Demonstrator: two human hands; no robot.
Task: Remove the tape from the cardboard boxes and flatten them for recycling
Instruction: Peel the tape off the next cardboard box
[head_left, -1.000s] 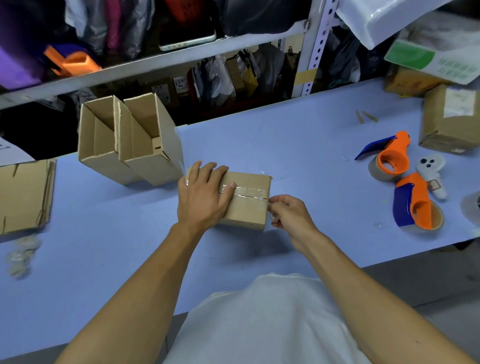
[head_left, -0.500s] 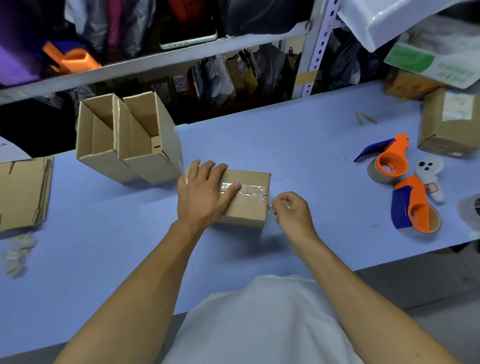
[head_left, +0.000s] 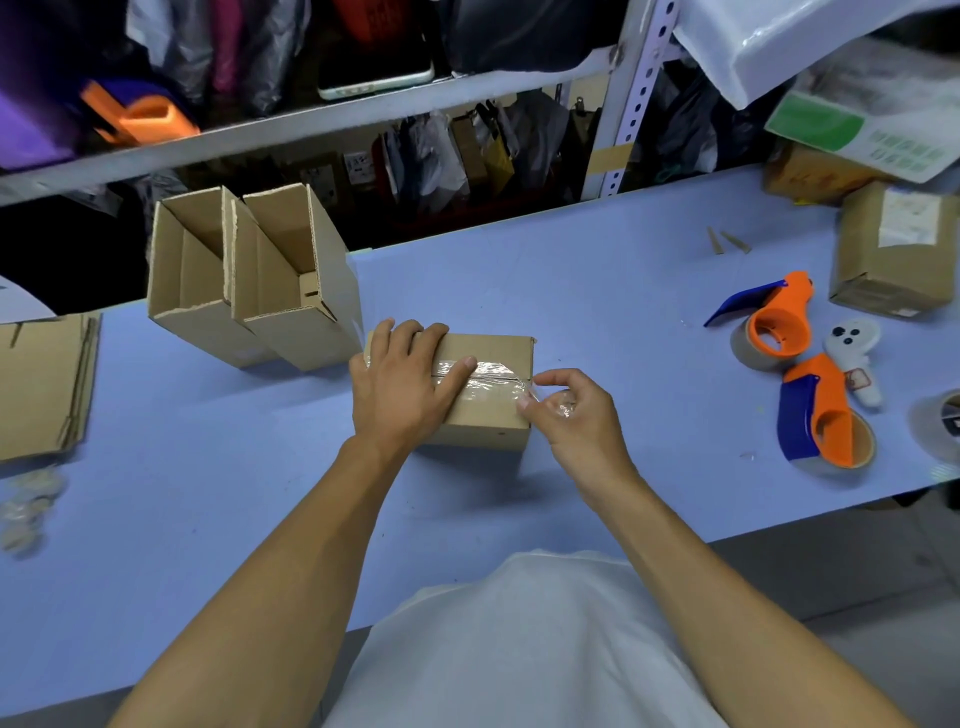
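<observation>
Since the frame a second back, my right hand (head_left: 569, 415) had lifted from the box's right end face up to the top edge, and a loose bit of clear tape (head_left: 493, 382) had come up with it. Left hand (head_left: 402, 387) hadn't shifted.

Right hand: thumb and forefinger pinched the freed tape end at the box's top right corner, other fingers curled, some crinkled tape over them. Left hand: lay flat on the left half of the box (head_left: 485, 410), fingers straight, pressing down, thumb along the taped seam.

Box sat closed on the blue table (head_left: 597, 312), dead centre in front of me, tape strip running along the middle seam, wrinkled toward the right end.

Just left of it, close to my left hand: two open boxes (head_left: 249, 291) stood side by side, tops open, flaps up. Further left at the table edge: stack of flattened cardboard (head_left: 44, 384). Below that, a small heap of balled-up tape (head_left: 26, 509).

Right side, well apart from the box: two orange-and-blue tape dispensers (head_left: 802, 384), one behind the other, a white controller (head_left: 854, 358) touching or just beside them. Beyond those, a sealed box with a label (head_left: 893, 254). Two small cardboard scraps (head_left: 727, 241) lay near the back edge.

Behind the table: metal shelving (head_left: 332, 114) stuffed with bags.
</observation>
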